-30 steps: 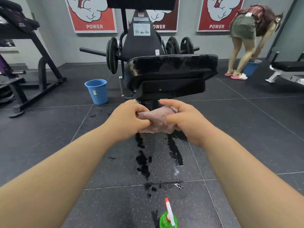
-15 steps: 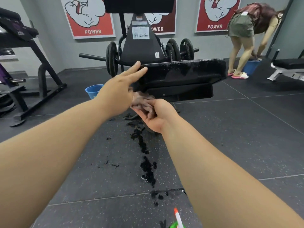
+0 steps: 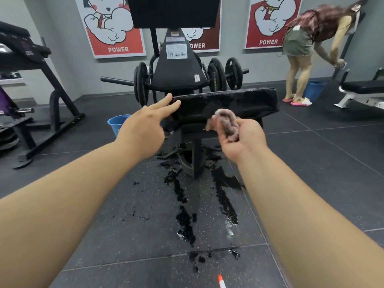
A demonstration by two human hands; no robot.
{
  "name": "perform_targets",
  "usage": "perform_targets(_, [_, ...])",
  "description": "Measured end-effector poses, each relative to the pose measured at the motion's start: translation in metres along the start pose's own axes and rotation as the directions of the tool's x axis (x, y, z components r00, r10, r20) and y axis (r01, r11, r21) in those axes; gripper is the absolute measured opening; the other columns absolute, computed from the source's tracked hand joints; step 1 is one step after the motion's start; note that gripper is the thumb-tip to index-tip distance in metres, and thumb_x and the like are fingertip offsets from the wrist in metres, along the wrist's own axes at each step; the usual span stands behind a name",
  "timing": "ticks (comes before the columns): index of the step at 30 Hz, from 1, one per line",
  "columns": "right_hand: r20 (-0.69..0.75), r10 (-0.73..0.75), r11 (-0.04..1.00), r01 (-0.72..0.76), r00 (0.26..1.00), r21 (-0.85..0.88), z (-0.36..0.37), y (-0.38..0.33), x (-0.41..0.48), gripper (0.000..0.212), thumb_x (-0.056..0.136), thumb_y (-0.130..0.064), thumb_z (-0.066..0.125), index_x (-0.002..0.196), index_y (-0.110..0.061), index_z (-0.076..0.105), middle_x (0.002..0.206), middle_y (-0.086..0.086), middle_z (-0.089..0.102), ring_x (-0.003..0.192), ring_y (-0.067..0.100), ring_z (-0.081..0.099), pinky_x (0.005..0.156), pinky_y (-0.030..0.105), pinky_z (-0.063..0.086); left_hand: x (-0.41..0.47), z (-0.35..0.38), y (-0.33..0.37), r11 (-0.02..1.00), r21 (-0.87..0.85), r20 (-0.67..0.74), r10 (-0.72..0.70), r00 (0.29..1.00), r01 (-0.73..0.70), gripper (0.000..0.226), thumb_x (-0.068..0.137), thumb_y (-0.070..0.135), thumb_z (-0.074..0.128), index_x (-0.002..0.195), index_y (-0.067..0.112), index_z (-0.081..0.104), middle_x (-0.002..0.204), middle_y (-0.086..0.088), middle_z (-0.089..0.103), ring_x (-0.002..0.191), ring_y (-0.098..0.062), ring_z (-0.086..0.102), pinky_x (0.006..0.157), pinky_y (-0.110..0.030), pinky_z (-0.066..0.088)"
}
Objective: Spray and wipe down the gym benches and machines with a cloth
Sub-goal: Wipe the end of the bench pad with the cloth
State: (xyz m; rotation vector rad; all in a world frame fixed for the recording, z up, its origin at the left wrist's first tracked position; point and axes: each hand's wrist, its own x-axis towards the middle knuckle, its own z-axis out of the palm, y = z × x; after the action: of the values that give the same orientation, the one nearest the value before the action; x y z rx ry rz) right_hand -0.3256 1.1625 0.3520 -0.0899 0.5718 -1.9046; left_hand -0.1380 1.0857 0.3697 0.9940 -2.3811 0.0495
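Observation:
A wet black padded seat [image 3: 245, 102] of a plate-loaded machine stands straight ahead. My left hand [image 3: 145, 125] reaches out with straight fingers, their tips touching the pad's left end. My right hand [image 3: 239, 138], palm up, grips a crumpled pinkish-grey cloth [image 3: 225, 124] just in front of the pad's front edge. The orange-and-white nozzle tip of a spray bottle [image 3: 221, 282] shows at the bottom edge of the view; the rest of the bottle is out of frame.
Dark water trails [image 3: 185, 217] run over the floor below the seat. A blue bucket [image 3: 117, 123] stands left of the machine, partly behind my left hand. Black racks [image 3: 31, 84] stand at left. A person [image 3: 301, 50] bends beside another blue bucket [image 3: 314, 89] and a bench [image 3: 363, 90] at right.
My left hand has let go of the cloth and stretched to the pad's left end. My right hand, keeping the cloth, has moved right and up to the pad's front.

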Motion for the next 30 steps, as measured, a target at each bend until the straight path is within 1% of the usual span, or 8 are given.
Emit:
perform_targets(4, [0.003,-0.036,0.996,0.036,0.999,-0.076,-0.015,-0.016,-0.005,0.031,0.091,0.008,0.028,0.085,0.002,0.057,0.08,0.019,0.068,0.064,0.022,0.067,0.059,0.024,0.059,0.02,-0.004,0.011,0.993,0.03,-0.119,0.116,0.986,-0.113,0.046,0.094,0.005,0.05,0.137,0.023,0.056,0.147,0.001,0.05,0.13,-0.028,0.048,0.113,-0.036,0.029])
perform_targets(8, [0.038,0.233,0.955,-0.221,0.972,-0.199,-0.005,0.017,0.016,0.03,0.092,0.004,0.032,0.106,0.006,0.057,0.115,0.016,0.066,0.087,0.017,0.067,0.075,0.022,0.058,0.039,0.008,0.037,0.977,-0.158,-0.059,0.135,0.989,-0.143,0.045,0.095,0.014,0.06,0.137,0.029,0.056,0.145,0.009,0.051,0.135,-0.011,0.043,0.11,-0.017,0.023])
perform_targets(11, [0.001,0.227,0.946,-0.22,0.974,-0.239,0.011,0.024,0.021,0.022,0.092,0.004,0.035,0.084,0.005,0.055,0.071,0.014,0.06,0.07,0.018,0.048,0.091,0.031,0.055,0.042,0.012,0.036,0.972,-0.215,-0.073,0.083,0.994,-0.097,0.041,0.094,0.014,0.062,0.132,0.029,0.06,0.141,0.013,0.053,0.133,-0.006,0.044,0.108,-0.012,0.023])
perform_targets(13, [-0.007,0.206,0.946,-0.201,0.978,-0.256,0.016,0.015,0.015,0.022,0.09,0.005,0.034,0.081,0.003,0.054,0.068,0.014,0.057,0.067,0.018,0.047,0.095,0.032,0.053,0.042,0.011,0.035,0.973,-0.214,-0.073,0.078,0.994,-0.092,0.041,0.093,0.014,0.063,0.131,0.029,0.062,0.14,0.014,0.054,0.132,-0.005,0.045,0.106,-0.009,0.022])
perform_targets(17, [-0.044,0.181,0.96,-0.186,0.983,-0.209,0.014,-0.004,0.005,0.023,0.089,0.007,0.034,0.085,0.007,0.057,0.094,0.023,0.063,0.082,0.027,0.068,0.081,0.035,0.059,0.043,0.011,0.037,0.975,-0.199,-0.087,0.078,0.993,-0.094,0.04,0.093,0.015,0.065,0.13,0.028,0.062,0.138,0.014,0.056,0.131,-0.005,0.046,0.107,-0.012,0.024])
perform_targets(22, [-0.095,0.111,0.979,-0.125,0.989,-0.163,0.0,-0.035,0.004,0.027,0.087,0.007,0.033,0.093,0.007,0.059,0.112,0.023,0.063,0.072,0.025,0.064,0.048,0.029,0.058,0.042,0.01,0.039,0.982,-0.178,-0.057,0.056,0.997,-0.066,0.042,0.093,0.016,0.064,0.133,0.028,0.06,0.14,0.015,0.053,0.133,-0.006,0.043,0.107,-0.014,0.022])
perform_targets(28, [-0.197,-0.142,0.985,0.119,0.97,-0.125,-0.029,-0.089,0.006,0.029,0.087,0.009,0.024,0.076,-0.004,0.048,0.081,0.016,0.058,0.064,0.019,0.057,0.049,0.021,0.054,0.04,0.011,0.042,0.98,-0.19,-0.085,0.034,0.996,-0.05,0.041,0.094,0.015,0.063,0.132,0.031,0.06,0.139,0.017,0.053,0.132,-0.005,0.044,0.104,-0.014,0.024])
perform_targets(30, [-0.254,-0.291,0.932,0.214,0.922,-0.291,-0.04,-0.105,0.005,0.029,0.094,0.002,0.026,0.078,-0.001,0.05,0.069,0.011,0.052,0.047,0.015,0.056,0.046,0.019,0.051,0.04,0.011,0.043,0.982,-0.187,-0.087,0.026,0.996,-0.042,0.042,0.094,0.015,0.063,0.132,0.031,0.06,0.14,0.017,0.053,0.132,-0.006,0.044,0.105,-0.015,0.025])
